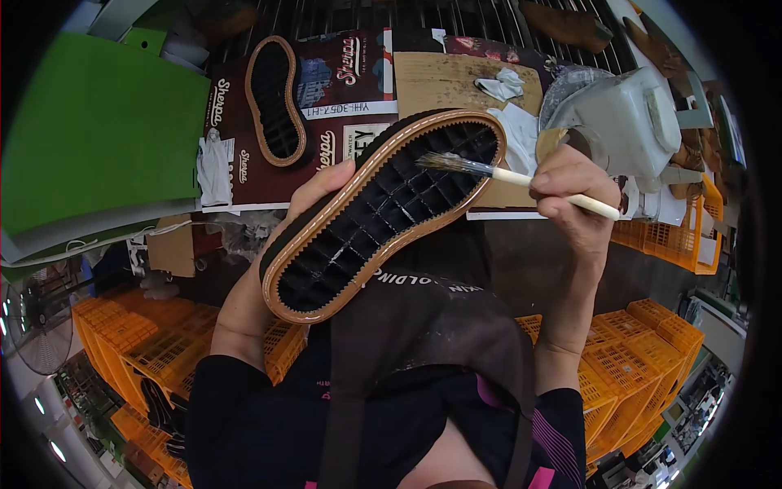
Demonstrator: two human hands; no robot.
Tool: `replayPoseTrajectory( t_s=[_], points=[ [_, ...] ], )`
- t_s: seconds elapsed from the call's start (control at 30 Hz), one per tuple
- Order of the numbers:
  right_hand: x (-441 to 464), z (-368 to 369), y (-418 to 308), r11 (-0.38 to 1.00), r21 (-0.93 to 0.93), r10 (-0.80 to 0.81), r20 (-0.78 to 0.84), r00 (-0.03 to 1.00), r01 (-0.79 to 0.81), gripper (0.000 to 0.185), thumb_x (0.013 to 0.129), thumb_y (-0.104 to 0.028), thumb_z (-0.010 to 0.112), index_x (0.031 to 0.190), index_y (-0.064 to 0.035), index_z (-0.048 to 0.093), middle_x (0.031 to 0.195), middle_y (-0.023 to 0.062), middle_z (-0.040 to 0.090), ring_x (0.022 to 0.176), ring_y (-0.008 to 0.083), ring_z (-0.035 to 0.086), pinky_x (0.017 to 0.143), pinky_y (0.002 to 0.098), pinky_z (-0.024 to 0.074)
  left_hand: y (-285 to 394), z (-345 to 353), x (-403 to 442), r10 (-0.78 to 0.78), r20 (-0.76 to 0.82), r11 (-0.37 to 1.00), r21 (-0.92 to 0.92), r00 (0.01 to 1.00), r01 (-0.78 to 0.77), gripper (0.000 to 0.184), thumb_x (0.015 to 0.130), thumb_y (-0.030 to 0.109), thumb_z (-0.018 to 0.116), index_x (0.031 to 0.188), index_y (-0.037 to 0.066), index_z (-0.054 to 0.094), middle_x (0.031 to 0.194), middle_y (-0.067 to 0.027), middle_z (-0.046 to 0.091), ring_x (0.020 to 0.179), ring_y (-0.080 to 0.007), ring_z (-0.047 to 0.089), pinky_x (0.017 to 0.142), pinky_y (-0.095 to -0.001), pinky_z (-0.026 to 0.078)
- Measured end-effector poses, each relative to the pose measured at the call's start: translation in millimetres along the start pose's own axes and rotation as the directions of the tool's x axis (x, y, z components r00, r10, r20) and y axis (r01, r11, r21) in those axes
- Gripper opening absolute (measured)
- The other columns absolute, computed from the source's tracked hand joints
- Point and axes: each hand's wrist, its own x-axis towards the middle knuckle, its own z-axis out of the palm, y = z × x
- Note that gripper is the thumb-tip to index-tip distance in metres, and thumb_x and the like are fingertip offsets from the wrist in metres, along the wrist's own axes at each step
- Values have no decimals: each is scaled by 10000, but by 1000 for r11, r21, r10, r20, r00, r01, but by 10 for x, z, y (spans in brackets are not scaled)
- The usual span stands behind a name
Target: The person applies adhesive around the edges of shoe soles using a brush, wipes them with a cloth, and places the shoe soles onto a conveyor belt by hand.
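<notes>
My left hand [322,186] grips the edge of a shoe sole [379,216], most of its fingers hidden behind it. The sole is held up with its inner face showing: a black grid of cells inside a tan rim with a toothed inner edge. The rim looks glossy. Between the thumb and fingers of my right hand [574,183] is a brush [513,176] with a pale handle. Its bristles are over the grid near the sole's wider upper end; whether they touch is hard to tell. A second sole [275,98] lies on dark red printed cardboard [228,151].
A green panel [106,130] stands at the left. Brown cardboard [423,77], crumpled white paper [501,84] and a translucent container [623,122] are at the upper right. Orange crates [627,367] stand on both sides below. A fan [45,334] is at far left.
</notes>
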Motion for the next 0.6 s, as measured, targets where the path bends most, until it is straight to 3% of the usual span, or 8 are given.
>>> replayPoseTrajectory(
  t_s=[0.07,0.13,0.17,0.3,0.47,0.5,0.57,0.6],
  points=[
    [41,25,10,983,-185,3,60,998,8,173,741,-55,736,870,24,651,780,99,632,684,171,563,603,270,432,-9,-6,-8,9,8,1000,30,1000,-10,368,943,257,448,1180,4,571,1043,-126,667,891,-152,663,766,-264,546],
    [35,13,58,980,-190,-76,-69,995,62,169,751,-64,730,874,16,646,802,101,632,682,171,560,615,275,440,-11,-65,-38,6,-18,999,54,1000,-5,347,942,240,449,1165,10,583,994,-112,680,830,-139,668,731,-252,550],
    [-1,-25,69,987,-152,-69,-142,988,47,172,759,-79,728,876,15,643,808,104,630,680,169,556,616,275,440,18,-435,55,-59,324,996,-45,944,77,493,912,308,486,1294,-3,479,1236,-161,566,1077,-214,596,950,-315,469],
    [-86,-150,118,993,21,-106,-265,958,116,296,883,-227,630,1036,24,601,835,132,624,687,125,543,600,216,437,32,-397,27,-51,285,992,121,957,16,534,900,337,501,1310,-3,457,1235,-148,560,1067,-194,585,931,-300,462],
    [-19,157,83,980,-168,35,-386,922,-107,295,942,-179,534,1179,-4,537,913,148,654,769,157,623,748,256,491,53,-237,35,-54,235,915,401,970,-47,608,880,384,527,1336,-4,421,1232,-126,550,1050,-162,565,899,-274,450],
    [20,238,71,954,-271,22,-353,935,-125,221,935,-118,537,1131,-15,549,967,130,655,866,156,626,826,269,474,59,-202,31,-53,224,888,455,973,-56,623,876,394,532,1341,-4,414,1232,-122,548,1047,-156,561,893,-269,447],
    [75,408,186,974,-220,-37,-350,936,-43,172,902,-77,582,1063,-25,547,1054,124,638,971,167,597,879,276,447,66,-138,30,-50,204,826,559,978,-74,654,869,413,543,1351,-4,399,1231,-113,544,1040,-143,553,880,-259,442],
    [72,439,195,964,-259,-27,-306,952,-56,242,848,-84,659,1031,-26,513,1170,150,586,1078,193,551,913,298,431,64,-106,27,-55,203,825,561,978,-70,654,869,413,543,1351,-4,399,1231,-113,544,1040,-143,553,880,-259,442]
  ],
)
